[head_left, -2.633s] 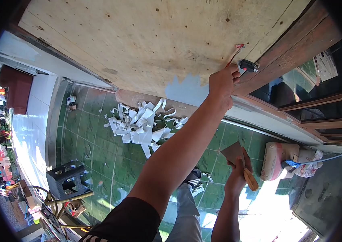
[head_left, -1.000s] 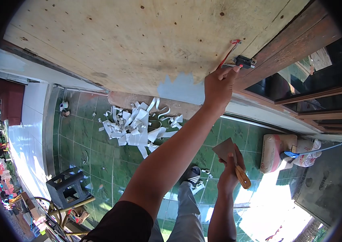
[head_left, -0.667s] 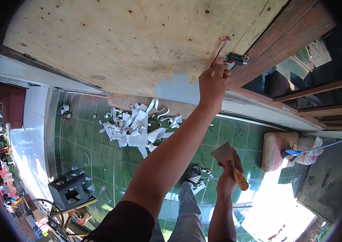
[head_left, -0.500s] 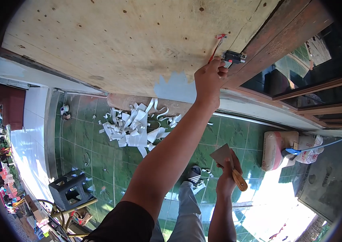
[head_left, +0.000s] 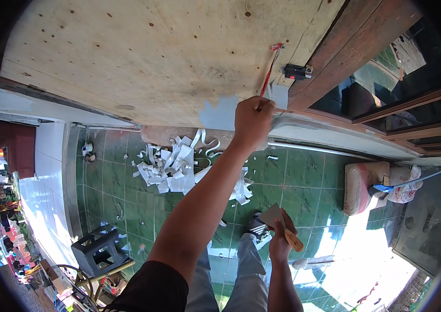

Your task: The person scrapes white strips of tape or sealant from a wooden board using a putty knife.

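My left hand [head_left: 254, 120] is closed in a pinch close to the lower part of a bare plywood door [head_left: 168, 57]. A red strap [head_left: 269, 75] runs down from the door to the fingers, beside a pale grey patch [head_left: 280, 96]. What the fingertips hold is hidden. Just above sits a black latch [head_left: 297, 72] near the door's edge. In my right hand [head_left: 281, 240], lower down, is a putty knife [head_left: 271, 214] with a wooden handle, its blade pointing up and left. Another pale, jagged patch [head_left: 219, 112] remains on the wood left of my left hand.
Torn white strips [head_left: 179, 166] lie heaped on the green tiled floor [head_left: 303, 182]. Bags [head_left: 363, 187] stand at right with a blue-handled brush [head_left: 384, 188]. A black stool [head_left: 98, 252] is at lower left. A window frame [head_left: 402, 104] borders the door.
My left hand has moved down and left from beside the latch, uncovering the latch and the pale patch below it. My right hand, still holding the putty knife, has shifted slightly down and left.
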{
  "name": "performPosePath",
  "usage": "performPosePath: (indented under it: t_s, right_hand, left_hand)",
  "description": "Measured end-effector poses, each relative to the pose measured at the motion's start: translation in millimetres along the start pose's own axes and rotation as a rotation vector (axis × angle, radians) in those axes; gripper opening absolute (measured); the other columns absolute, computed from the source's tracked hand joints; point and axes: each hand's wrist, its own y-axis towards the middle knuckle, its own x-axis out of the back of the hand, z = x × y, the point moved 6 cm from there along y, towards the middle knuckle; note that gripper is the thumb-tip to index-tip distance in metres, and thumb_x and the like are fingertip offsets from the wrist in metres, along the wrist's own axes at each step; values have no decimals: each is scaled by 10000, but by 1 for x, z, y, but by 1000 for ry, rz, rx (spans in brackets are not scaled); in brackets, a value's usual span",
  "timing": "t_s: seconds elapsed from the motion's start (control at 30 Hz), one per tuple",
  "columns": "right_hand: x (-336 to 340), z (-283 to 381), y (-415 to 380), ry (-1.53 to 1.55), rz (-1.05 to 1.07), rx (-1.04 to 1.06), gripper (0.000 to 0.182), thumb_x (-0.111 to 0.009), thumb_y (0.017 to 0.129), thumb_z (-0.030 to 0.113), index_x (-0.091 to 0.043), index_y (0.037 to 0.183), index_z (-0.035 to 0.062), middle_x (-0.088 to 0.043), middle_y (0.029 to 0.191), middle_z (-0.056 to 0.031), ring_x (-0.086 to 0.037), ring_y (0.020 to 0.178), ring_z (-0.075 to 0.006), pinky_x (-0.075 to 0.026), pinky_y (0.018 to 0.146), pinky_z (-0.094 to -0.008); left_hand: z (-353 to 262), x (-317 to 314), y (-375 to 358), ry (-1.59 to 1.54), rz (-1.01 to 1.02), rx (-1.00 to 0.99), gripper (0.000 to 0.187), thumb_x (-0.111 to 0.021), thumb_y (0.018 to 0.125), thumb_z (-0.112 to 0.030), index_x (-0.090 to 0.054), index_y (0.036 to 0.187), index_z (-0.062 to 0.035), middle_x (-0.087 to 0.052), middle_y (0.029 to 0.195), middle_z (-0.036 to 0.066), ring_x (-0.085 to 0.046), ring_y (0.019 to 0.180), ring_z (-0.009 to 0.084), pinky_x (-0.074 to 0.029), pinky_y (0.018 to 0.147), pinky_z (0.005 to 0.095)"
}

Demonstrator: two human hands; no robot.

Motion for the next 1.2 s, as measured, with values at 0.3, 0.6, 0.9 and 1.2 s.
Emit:
performPosePath:
  t_s: [0.3,0.6,0.9,1.2]
  right_hand:
    - [-9,-10,-3,-82,20,15,401,-611,1016,173,-639,1326,-79,-730,1107,-180,-723,899,-224,-613,685,-333]
    - [-17,45,36,6,-26,101,420,-632,1012,182,-628,1347,-73,-725,1144,-213,-735,911,-247,-622,679,-324]
    - [-19,48,40,-19,-47,76,420,-616,1021,201,-643,1348,-60,-718,1191,-193,-719,942,-242,-610,723,-346]
    - [-5,42,37,-15,-46,107,428,-628,1027,195,-620,1337,-99,-721,1134,-221,-732,924,-254,-626,703,-334]
  left_hand:
    - [38,16,-24,56,92,12,263,-696,968,-182,-727,926,75,-634,670,38,-527,616,90,-420,585,305]
    - [50,24,-41,99,100,72,241,-686,964,-167,-717,920,68,-645,682,69,-545,609,110,-443,593,312]
    - [-27,14,-48,490,-221,-595,309,-698,797,-31,-720,1105,-16,-684,1163,134,-610,1091,359,-457,974,477]
    - [-10,-13,-21,38,-95,-199,153,-725,928,-155,-760,1000,-24,-656,820,23,-581,777,163,-455,737,324]
